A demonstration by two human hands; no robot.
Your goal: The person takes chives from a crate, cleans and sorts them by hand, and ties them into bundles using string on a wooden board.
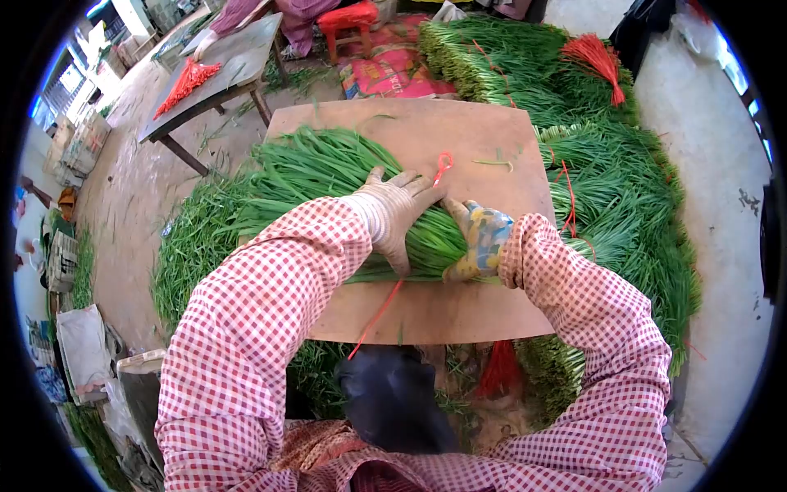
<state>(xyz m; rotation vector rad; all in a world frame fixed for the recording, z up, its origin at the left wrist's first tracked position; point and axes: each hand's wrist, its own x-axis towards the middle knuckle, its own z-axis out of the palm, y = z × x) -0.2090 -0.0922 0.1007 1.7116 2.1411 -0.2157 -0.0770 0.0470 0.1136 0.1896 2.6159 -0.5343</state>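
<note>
A large bundle of long green leaves, apparently Chinese chives (320, 160), lies across a brown board (484, 127) before me. My left hand (395, 209), in a pale glove, lies on top of the bundle with its fingers stretched and spread. My right hand (482, 239), in a blue and yellow patterned glove, is wrapped around the right end of the bundle. A red tie (443, 166) with a looped end shows beyond the bundle. On the near side a red string (377, 316) hangs over the board's edge; the bundle hides whatever lies beneath it.
Tied chive bundles (615, 197) are piled on the right, with red ties (592, 61) on top. Loose greens (193, 246) heap at the left. Farther off stand a small table (238, 57) with red ties (188, 86), a red stool (348, 20) and another person's arm (234, 16).
</note>
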